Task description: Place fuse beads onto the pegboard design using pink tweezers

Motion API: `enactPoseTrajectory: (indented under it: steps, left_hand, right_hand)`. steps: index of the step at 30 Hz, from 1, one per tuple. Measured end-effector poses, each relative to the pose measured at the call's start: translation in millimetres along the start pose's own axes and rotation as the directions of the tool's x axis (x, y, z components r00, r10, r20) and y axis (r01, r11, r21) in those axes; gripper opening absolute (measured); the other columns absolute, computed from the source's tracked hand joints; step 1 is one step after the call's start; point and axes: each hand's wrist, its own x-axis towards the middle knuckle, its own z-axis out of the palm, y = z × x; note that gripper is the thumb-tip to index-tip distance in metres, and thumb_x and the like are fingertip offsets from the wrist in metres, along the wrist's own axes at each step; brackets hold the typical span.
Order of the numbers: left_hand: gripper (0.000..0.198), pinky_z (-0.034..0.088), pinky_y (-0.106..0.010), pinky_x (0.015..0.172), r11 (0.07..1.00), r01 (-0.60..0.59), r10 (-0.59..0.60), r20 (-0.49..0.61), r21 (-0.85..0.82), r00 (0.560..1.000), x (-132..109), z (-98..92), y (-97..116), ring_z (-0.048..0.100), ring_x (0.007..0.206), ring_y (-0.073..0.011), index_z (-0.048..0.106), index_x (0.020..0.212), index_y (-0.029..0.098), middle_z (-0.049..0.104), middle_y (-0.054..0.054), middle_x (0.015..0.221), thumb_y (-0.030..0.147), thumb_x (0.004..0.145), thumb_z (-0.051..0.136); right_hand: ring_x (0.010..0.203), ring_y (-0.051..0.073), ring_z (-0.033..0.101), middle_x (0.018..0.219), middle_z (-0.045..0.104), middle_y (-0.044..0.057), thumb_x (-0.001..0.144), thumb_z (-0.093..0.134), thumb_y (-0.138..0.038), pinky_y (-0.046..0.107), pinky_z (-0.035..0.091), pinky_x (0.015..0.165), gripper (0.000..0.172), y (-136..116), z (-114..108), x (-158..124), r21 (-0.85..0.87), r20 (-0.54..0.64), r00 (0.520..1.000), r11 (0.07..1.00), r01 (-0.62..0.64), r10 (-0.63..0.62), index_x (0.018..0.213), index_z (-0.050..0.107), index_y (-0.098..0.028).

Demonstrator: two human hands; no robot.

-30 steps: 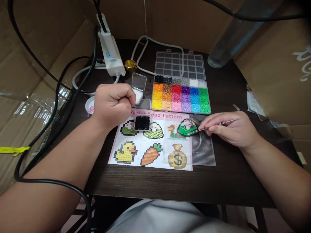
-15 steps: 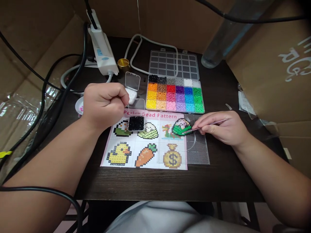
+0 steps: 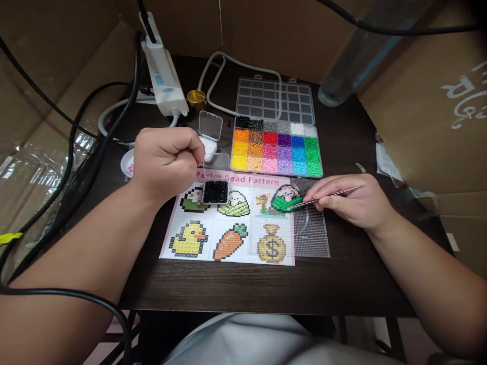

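My right hand (image 3: 348, 200) is closed around metal tweezers (image 3: 329, 195), whose tips touch the green lower part of a bead figure (image 3: 286, 198). That figure, white and pink above with a dark outline, sits on a clear pegboard (image 3: 314, 233). My left hand (image 3: 167, 159) makes a fist beside the raised clear lid of a small box of black beads (image 3: 215, 192); whether its hidden fingertips grip the lid I cannot tell. Under the box and part of the pegboard lies a printed bead pattern sheet (image 3: 190, 213) with a duck, a carrot and a money bag.
A compartment case of coloured beads (image 3: 277, 147) lies open behind the sheet. Nearby are a small box of white beads (image 3: 209, 148), a gold cup (image 3: 196, 97) and a power strip (image 3: 162, 76). Black cables (image 3: 68, 293) cross at left; cardboard walls (image 3: 426, 132) enclose the table.
The whole view has shifted slightly, with objects appearing a little further right. Both hands keep their grips, and the tweezer tips remain at the green beads.
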Motion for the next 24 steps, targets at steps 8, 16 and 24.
enactPoseTrajectory:
  steps: [8, 16, 24]
  left_hand:
    - [0.031, 0.037, -0.032, 0.051, 0.999, -0.030, 0.031, 0.022, -0.019, 0.999, 0, 0.4, 1, 0.058, 0.056, -0.0109, 0.071, 0.066, 0.028, 0.069, 0.007, 0.062, 0.000, 0.072, 0.057]
    - [0.028, 0.038, -0.037, 0.052, 0.999, 0.010, -0.010, 0.005, -0.048, 1.000, -2, 3.5, 1, 0.057, 0.053, -0.0154, 0.067, 0.064, 0.029, 0.067, 0.005, 0.061, 0.003, 0.070, 0.060]
    - [0.030, 0.041, -0.036, 0.055, 0.998, 0.035, -0.033, 0.040, -0.043, 0.999, -3, 2.2, 5, 0.060, 0.056, -0.0145, 0.068, 0.066, 0.028, 0.069, 0.004, 0.063, 0.000, 0.072, 0.059]
  right_hand:
    - [0.064, 0.020, 0.077, 0.092, 0.095, 0.009, 0.095, 0.114, -0.060, 0.035, 0.066, 0.058, 0.032, 5, 4, -3, 0.076, -0.069, 0.997, 0.997, 0.026, -0.021, 0.089, 0.103, -0.032]
    - [0.064, 0.017, 0.059, 0.099, 0.094, 0.012, 0.082, 0.124, -0.057, 0.042, 0.047, 0.060, 0.032, 12, -6, -5, 0.362, -0.374, 0.922, 0.931, 0.044, 0.102, 0.091, 0.101, -0.036]
    - [0.061, 0.015, 0.049, 0.084, 0.087, 0.013, 0.074, 0.122, -0.051, 0.038, 0.034, 0.059, 0.034, 8, -4, 6, 0.447, -0.505, 0.833, 0.894, 0.030, 0.225, 0.081, 0.098, -0.027]
